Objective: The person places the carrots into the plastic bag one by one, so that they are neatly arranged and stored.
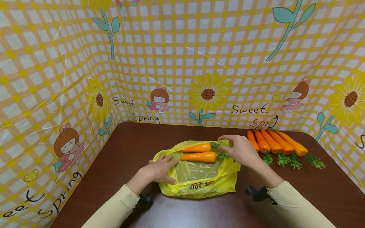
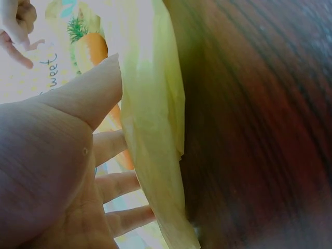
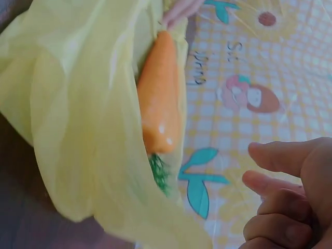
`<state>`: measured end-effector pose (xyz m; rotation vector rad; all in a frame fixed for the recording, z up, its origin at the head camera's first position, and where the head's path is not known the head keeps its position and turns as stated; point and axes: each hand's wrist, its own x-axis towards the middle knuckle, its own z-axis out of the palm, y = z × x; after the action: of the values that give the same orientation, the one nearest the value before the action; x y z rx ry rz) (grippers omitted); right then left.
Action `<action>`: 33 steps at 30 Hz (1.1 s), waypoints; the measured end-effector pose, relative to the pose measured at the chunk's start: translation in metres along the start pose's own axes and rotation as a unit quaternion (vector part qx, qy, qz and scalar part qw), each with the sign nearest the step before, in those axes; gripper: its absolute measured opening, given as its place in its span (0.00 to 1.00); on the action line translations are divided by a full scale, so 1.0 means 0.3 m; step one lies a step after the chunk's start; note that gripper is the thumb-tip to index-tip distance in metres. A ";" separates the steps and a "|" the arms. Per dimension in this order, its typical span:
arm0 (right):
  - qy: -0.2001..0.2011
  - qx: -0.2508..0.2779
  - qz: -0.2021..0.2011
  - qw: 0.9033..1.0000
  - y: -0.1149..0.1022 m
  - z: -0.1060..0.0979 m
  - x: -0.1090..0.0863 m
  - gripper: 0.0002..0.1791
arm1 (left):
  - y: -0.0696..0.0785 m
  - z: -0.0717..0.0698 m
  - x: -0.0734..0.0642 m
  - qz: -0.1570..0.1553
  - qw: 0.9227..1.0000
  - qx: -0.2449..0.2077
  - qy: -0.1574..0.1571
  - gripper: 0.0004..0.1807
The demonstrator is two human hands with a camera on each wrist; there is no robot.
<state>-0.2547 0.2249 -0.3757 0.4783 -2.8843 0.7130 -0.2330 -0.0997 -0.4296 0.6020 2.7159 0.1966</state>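
An orange carrot (image 3: 160, 98) lies in the yellow plastic bag (image 3: 78, 98), its green leafy top (image 3: 160, 174) partly hidden by the plastic. Left-hand fingers (image 3: 181, 9) reach in near its tip. The right hand (image 3: 293, 194) hangs apart, two digits extended, others curled, before checked sheeting (image 3: 220, 137) printed with sunflowers.

Bag (image 1: 228, 183): yellow, black lettering (image 1: 195, 187) at its 6 o'clock. Carrots (image 1: 198, 157): orange, green tops (image 1: 223, 155) at 3 o'clock. Table (image 1: 134, 139): dark red-brown. Backdrop (image 1: 171, 60) at 12 o'clock: white/yellow/tan check, yellow sunflowers (image 1: 209, 80). Sleeves (image 1: 114, 207): cream.
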 end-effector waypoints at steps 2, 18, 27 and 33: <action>0.011 0.008 0.006 1.000 0.022 -0.016 -0.001 0.21 | 0.000 0.001 0.001 0.001 1.000 0.000 0.001 0.46; 0.089 0.080 0.122 0.985 0.230 -0.060 -0.016 0.37 | -0.001 0.002 0.001 0.005 1.000 0.003 0.006 0.46; 0.106 0.066 0.184 0.975 0.304 -0.067 -0.032 0.42 | -0.002 0.002 -0.001 0.003 1.000 0.004 0.006 0.46; 0.100 0.052 0.228 0.967 0.340 -0.067 -0.029 0.44 | -0.003 0.006 0.001 0.009 1.000 0.001 0.007 0.45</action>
<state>-0.2797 0.3220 -0.4038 -0.2515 -2.7884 0.9164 -0.2328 -0.1003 -0.4316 0.6280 2.7263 0.2025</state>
